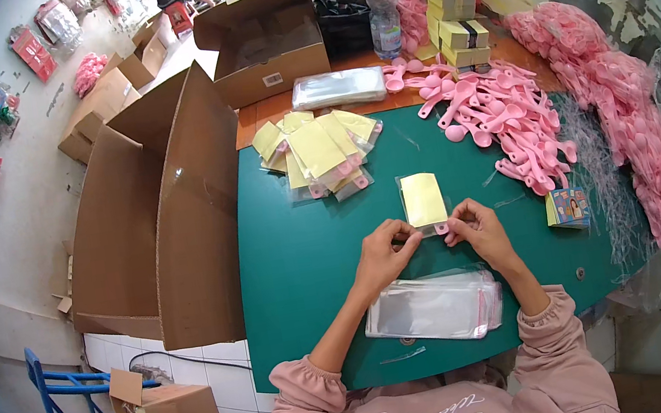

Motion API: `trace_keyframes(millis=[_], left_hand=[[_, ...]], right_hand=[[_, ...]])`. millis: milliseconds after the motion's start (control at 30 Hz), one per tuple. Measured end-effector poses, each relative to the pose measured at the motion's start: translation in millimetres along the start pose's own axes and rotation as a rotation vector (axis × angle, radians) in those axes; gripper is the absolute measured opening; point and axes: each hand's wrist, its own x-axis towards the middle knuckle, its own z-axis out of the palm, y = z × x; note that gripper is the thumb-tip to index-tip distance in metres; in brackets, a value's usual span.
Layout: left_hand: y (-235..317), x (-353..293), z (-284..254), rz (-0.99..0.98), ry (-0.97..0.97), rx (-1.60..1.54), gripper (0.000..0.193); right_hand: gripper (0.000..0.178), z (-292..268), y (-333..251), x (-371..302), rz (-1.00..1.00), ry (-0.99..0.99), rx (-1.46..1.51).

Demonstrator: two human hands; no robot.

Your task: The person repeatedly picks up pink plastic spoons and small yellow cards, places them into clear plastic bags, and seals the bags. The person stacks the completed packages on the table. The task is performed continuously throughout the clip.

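A clear plastic packet with a yellow card [423, 199] inside lies on the green tabletop in front of me, and a bit of pink shows at its near end. My left hand [388, 253] pinches the near left edge of this packet. At its near right corner, my right hand [480, 233] has thumb and fingertips closed on the plastic. Just below my hands rests a stack of flat clear plastic bags [425, 312]. Beyond the packet, to the left, similar yellow-card packets [317, 148] are heaped.
Pink plastic spoons [505, 109] are piled at the right, near a small card stack [568, 208]. Bagged pink items [584, 62] line the right edge. A tall open cardboard box [196, 202] flanks the table's left. A water bottle [383, 16] and bundled cards [462, 34] stand behind.
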Motion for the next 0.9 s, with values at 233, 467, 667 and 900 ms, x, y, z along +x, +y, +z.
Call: trace_keyframes(millis=[233,467,667,900], left_hand=[[3.0,0.8,2.6,-0.166,0.068,-0.271,0.017],[9.3,3.5,-1.5,-0.220,-0.024,-0.291,0.021],[-0.8,8.7,-6.2,-0.078,-0.030,-0.220,0.042],[20.4,31.1,-65.4,0.065,0.386,0.046,0.043]], right_hand=[[0.013,9.8,1.0,0.4,-0.052,0.160,-0.106],[0.022,10.3,2.6,0.5,-0.048,0.118,-0.078],[0.033,10.5,-4.2,-1.5,-0.042,0.088,-0.122],[0.017,-8.8,-25.2,14.9,-0.199,0.084,-0.530]])
